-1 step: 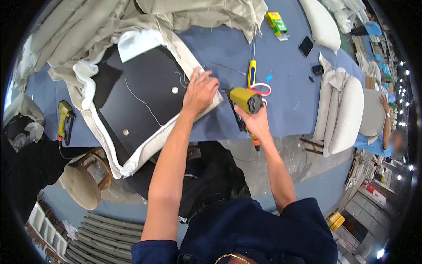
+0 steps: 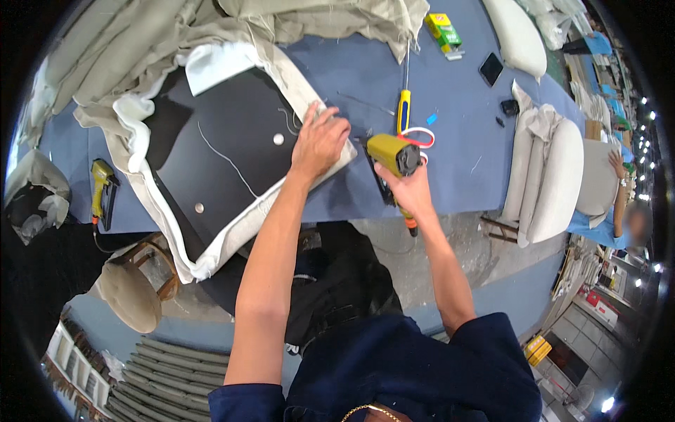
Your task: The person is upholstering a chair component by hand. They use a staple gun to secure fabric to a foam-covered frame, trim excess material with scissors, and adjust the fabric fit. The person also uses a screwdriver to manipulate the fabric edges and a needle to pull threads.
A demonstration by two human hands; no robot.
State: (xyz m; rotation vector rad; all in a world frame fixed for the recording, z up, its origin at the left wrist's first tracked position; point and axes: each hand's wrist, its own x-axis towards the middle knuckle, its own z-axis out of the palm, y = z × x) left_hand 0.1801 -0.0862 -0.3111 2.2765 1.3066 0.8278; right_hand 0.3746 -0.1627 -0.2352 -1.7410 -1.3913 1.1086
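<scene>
My right hand [image 2: 406,188] is wrapped round the grip of a yellow-green and black pneumatic staple gun [image 2: 391,153]. Its nose sits close to the right corner of an upholstered panel. At that corner my left hand [image 2: 320,141] presses the folded beige fabric [image 2: 290,86] down with bent fingers, and the fingertips grip the edge. The panel's dark backing [image 2: 225,144] faces up, with white padding [image 2: 132,133] along its left side. Two pale round spots and loose threads show on the backing. What lies under my left palm is hidden.
A screwdriver [image 2: 404,109], scissors with red-and-white handles [image 2: 418,135], a green-yellow box [image 2: 443,32] and a phone [image 2: 491,69] lie on the blue table [image 2: 460,126]. Another staple gun [image 2: 104,193] rests at the left. Cushions [image 2: 555,183] stand at the right, near another person.
</scene>
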